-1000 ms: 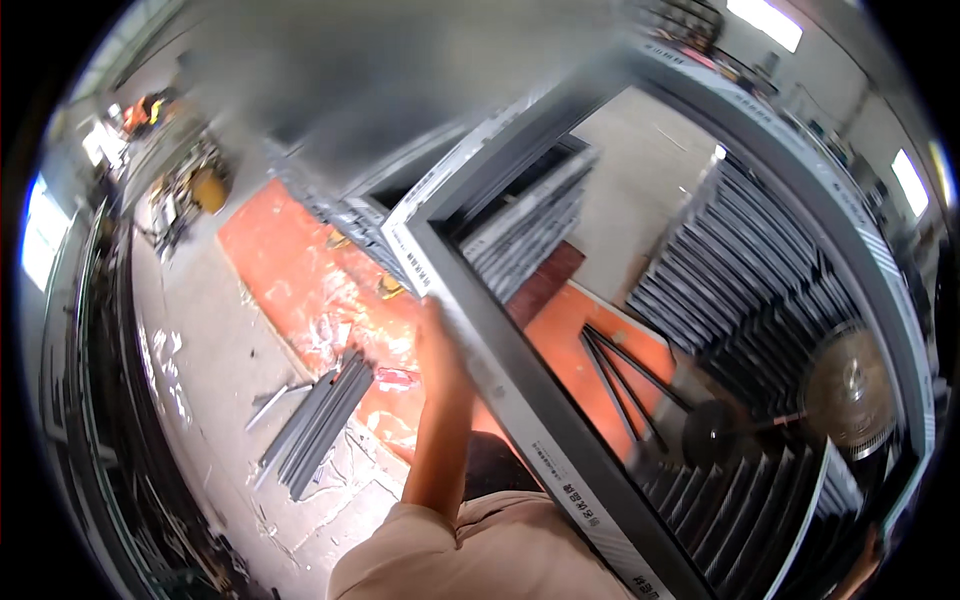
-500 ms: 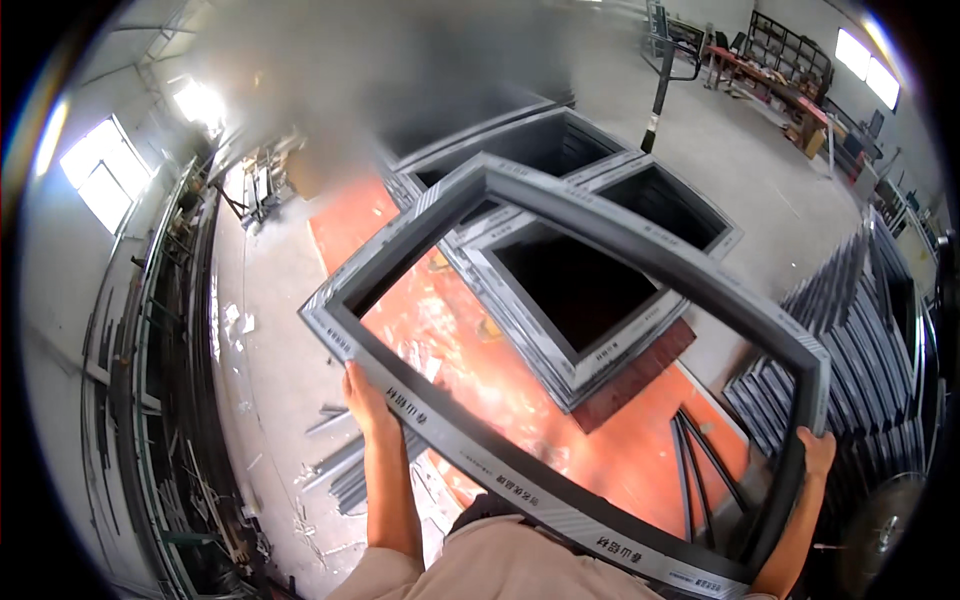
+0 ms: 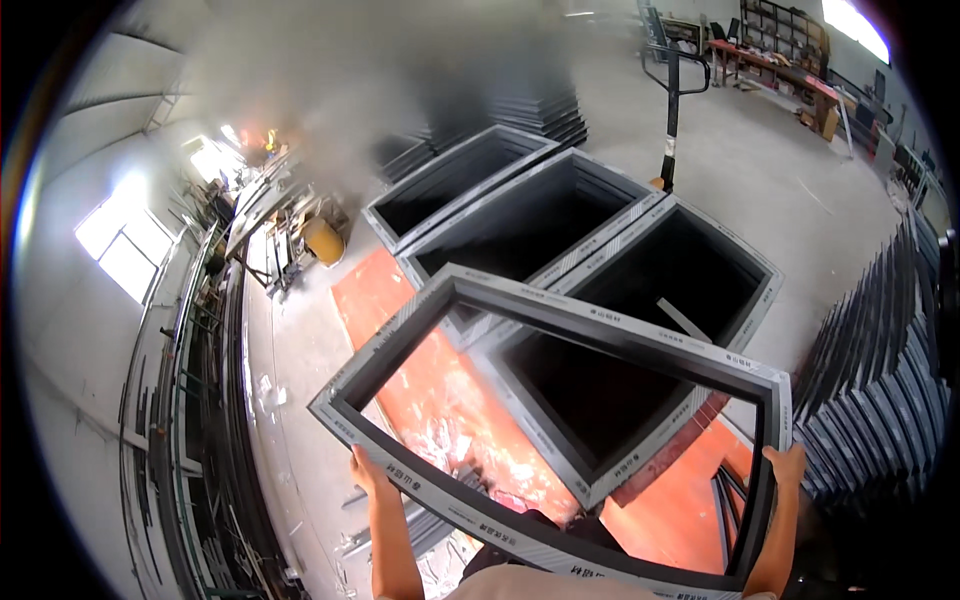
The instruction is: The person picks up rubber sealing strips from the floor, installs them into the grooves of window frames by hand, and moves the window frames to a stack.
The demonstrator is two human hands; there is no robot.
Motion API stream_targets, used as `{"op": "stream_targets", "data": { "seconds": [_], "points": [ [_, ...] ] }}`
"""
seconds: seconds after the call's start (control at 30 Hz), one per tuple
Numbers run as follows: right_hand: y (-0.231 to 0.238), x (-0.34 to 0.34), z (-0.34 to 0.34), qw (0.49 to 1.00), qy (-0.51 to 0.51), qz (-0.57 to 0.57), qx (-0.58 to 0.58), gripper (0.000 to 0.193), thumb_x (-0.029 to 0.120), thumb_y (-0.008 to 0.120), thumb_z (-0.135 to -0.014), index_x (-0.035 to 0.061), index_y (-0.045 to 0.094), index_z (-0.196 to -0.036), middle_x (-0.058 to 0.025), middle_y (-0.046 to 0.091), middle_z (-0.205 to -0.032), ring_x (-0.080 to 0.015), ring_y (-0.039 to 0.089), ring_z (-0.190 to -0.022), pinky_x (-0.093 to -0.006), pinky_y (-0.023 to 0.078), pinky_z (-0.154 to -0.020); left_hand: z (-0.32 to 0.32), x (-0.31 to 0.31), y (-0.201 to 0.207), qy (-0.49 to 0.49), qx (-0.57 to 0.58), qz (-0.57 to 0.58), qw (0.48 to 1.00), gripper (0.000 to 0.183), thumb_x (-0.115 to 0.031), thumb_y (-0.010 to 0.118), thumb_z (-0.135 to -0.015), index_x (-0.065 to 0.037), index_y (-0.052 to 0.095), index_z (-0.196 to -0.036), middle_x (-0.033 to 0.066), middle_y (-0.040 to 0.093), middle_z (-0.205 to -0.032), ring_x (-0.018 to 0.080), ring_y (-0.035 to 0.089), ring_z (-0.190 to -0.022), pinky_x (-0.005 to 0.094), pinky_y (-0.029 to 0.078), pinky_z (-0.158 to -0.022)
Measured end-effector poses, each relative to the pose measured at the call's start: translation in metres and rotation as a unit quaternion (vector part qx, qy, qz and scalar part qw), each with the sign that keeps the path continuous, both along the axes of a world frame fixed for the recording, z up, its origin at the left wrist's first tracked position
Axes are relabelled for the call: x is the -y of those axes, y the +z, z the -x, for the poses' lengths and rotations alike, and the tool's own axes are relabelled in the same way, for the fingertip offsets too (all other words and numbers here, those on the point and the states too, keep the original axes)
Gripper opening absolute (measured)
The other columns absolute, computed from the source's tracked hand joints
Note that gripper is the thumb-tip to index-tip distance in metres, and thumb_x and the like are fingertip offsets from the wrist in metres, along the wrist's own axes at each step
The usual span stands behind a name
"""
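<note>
You held one dark grey, rectangular, metal-looking frame with pale, printed facing (image 3: 615,320) in front of your body, its near side close to your waist, above a glossy orange sheet (image 3: 385,290) spread on the floor. Your left hand (image 3: 370,472) grasped the near side by the left corner, and your right hand (image 3: 786,464) grasped the short right side; both sets of fingers were closed on the frame, though partly hidden by it. The wide grip, one hand towards each end, probably balanced the load and kept it from twisting.

Beyond it stood four clearly visible stacks of similar dark grey frames (image 3: 632,464), openings upward, likely laid flat and aligned so they stayed steady; blur obscured others farther back. The frame overlapped the nearest stack in view, but whether they touched could not be told. One pale, narrow strip (image 3: 683,320) lay across the right-hand stack. To your right, too many upright dark frames (image 3: 868,400) to count stood close together, perhaps to save floor space. One black upright handle (image 3: 671,110) rose at the far side.
</note>
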State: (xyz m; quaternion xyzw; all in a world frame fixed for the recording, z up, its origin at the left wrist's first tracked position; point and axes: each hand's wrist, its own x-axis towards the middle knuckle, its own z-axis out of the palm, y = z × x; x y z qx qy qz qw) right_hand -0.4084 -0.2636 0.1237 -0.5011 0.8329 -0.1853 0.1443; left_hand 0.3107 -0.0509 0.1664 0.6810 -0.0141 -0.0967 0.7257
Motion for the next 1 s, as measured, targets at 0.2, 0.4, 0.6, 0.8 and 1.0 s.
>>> {"op": "stream_targets", "data": {
  "seconds": [0.2, 0.4, 0.6, 0.8, 1.0],
  "points": [
    [0.02, 0.012, -0.039, 0.995, -0.086, -0.043, 0.014, 0.059, 0.031, 0.081, -0.06, -0.01, 0.061, -0.098, -0.0288, 0.065, -0.097, -0.0447, 0.062, -0.092, -0.0465, 0.048, -0.083, -0.042, 0.078, -0.05, -0.028, -0.006, -0.025, 0.999, 0.043, -0.039, 0.048, -0.099, 0.001, 0.061, -0.11, 0.0109, 0.067, -0.093, 0.0238, 0.067, -0.079, 0.0351, 0.055, -0.066],
    [-0.043, -0.027, -0.024, 0.989, -0.131, 0.054, 0.039, 0.062, 0.026, 0.075, -0.063, -0.0066, 0.059, -0.113, -0.0245, 0.066, -0.103, -0.0396, 0.064, -0.099, -0.042, 0.049, -0.087, -0.087, 0.192, -0.095, -0.159, -0.034, -0.046, 0.986, 0.049, -0.037, 0.046, -0.1, 0.004, 0.054, -0.125, 0.0126, 0.063, -0.114, 0.0242, 0.062, -0.098, 0.0358, 0.051, -0.084],
    [-0.087, -0.095, -0.101, 0.955, -0.294, 0.044, -0.012, 0.066, 0.035, 0.08, -0.065, -0.0114, 0.06, -0.107, -0.034, 0.064, -0.099, -0.0417, 0.064, -0.097, -0.0463, 0.047, -0.086, -0.118, 0.396, -0.133, -0.295, -0.071, -0.044, 0.952, 0.053, -0.041, 0.045, -0.101, 0.003, 0.049, -0.13, 0.0129, 0.057, -0.124, 0.0244, 0.055, -0.109, 0.0354, 0.045, -0.094],
    [-0.103, -0.132, -0.229, 0.892, -0.446, 0.073, -0.025, 0.076, 0.035, 0.081, -0.064, -0.0134, 0.056, -0.117, -0.0324, 0.062, -0.116, -0.0435, 0.061, -0.107, -0.0452, 0.047, -0.095, -0.063, 0.581, -0.143, -0.492, 0.152, -0.33, 0.791, 0.059, -0.046, 0.048, -0.093, 0.007, 0.054, -0.119, 0.0275, 0.063, -0.115, 0.0418, 0.061, -0.108, 0.0456, 0.046, -0.093],
    [-0.092, -0.139, -0.321, 0.817, -0.571, 0.056, 0.058, 0.062, 0.028, 0.08, -0.066, -0.0166, 0.061, -0.104, -0.0305, 0.067, -0.099, -0.041, 0.067, -0.088, -0.0474, 0.054, -0.081, 0.035, 0.666, -0.126, -0.603, 0.255, -0.328, 0.681, 0.057, -0.047, 0.047, -0.094, 0.006, 0.058, -0.113, 0.0256, 0.067, -0.105, 0.0412, 0.063, -0.102, 0.0465, 0.048, -0.089]
  ]
}}
